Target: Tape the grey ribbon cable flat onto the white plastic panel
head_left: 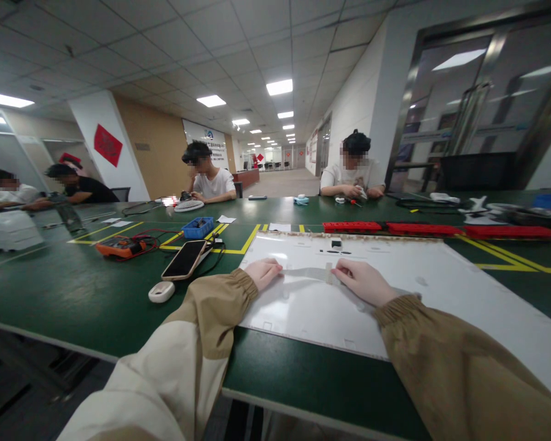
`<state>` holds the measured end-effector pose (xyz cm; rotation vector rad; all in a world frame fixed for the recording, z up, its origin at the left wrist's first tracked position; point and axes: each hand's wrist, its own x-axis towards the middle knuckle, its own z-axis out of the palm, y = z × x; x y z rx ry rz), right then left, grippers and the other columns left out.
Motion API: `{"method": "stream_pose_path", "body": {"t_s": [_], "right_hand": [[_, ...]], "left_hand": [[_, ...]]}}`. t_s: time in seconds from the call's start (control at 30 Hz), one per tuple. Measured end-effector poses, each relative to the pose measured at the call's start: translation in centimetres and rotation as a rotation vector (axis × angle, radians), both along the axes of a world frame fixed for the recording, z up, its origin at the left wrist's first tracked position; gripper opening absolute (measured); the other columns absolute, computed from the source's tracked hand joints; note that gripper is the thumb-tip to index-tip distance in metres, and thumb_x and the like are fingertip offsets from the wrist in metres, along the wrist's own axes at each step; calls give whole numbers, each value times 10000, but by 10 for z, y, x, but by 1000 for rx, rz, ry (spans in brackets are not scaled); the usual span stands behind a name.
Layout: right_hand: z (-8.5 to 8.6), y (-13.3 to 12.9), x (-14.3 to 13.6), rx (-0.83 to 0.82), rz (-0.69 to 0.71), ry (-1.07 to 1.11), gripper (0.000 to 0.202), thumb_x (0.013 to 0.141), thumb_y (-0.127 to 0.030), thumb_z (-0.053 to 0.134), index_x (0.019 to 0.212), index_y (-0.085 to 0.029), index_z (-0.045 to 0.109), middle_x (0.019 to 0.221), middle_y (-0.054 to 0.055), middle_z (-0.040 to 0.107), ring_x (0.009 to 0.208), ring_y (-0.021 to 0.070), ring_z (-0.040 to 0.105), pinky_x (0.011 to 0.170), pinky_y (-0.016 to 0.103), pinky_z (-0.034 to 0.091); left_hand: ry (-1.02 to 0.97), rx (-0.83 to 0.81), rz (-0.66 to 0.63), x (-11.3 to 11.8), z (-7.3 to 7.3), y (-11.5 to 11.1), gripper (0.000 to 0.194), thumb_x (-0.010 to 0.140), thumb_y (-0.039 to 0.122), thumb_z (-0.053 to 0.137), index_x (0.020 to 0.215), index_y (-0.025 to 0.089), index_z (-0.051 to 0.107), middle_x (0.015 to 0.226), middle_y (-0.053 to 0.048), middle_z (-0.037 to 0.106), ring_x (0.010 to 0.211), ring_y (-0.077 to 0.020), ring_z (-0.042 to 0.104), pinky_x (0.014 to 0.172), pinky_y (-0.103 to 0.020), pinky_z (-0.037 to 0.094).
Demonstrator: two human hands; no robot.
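Note:
A large white panel (298, 312) lies flat on the green table in front of me, with small cut-outs and marks near its far edge. Just over its surface, a thin greyish strip (305, 274) runs between my two hands. My left hand (261, 273) is closed, pinching the strip's left end between thumb and fingers. Further right, my right hand (363, 283) is closed on the same strip, and part of it continues behind that hand. Whether the strip touches the panel along its length, I cannot tell.
Left of the panel are a phone (184, 260), a white rounded case (161, 292), an orange multimeter (122, 246) and a blue bin (198, 228). Red strips (422, 229) lie beyond the panel. Across the table sit a person (209, 179) and another person (352, 171).

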<state>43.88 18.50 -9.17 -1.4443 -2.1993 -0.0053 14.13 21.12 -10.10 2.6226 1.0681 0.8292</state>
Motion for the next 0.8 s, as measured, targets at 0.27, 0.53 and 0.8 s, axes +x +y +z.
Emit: {"method": "stream_pose_path", "body": {"t_s": [0.27, 0.53, 0.8], "right_hand": [[-1, 2, 0, -26, 14, -10, 216, 861, -375, 433, 802, -211, 562, 754, 23, 631, 683, 168, 556, 573, 255, 315], [3, -4, -4, -31, -16, -71, 196, 829, -333, 459, 901, -218, 600, 740, 33, 632, 685, 181, 564, 559, 252, 304], [7, -8, -6, -36, -53, -76, 187, 821, -322, 459, 860, -212, 604, 799, 42, 656, 711, 188, 576, 557, 253, 304]], "left_hand": [[43, 81, 20, 0, 0, 1, 488, 935, 401, 291, 743, 153, 666, 850, -59, 603, 761, -159, 565, 737, -256, 437], [82, 91, 122, -1, 2, 4, 381, 932, 382, 324, 904, 186, 649, 807, -43, 632, 763, -177, 583, 719, -267, 436], [64, 23, 211, -2, 2, 4, 303, 918, 361, 380, 1016, 228, 634, 828, -13, 673, 748, -163, 608, 695, -247, 456]]}}
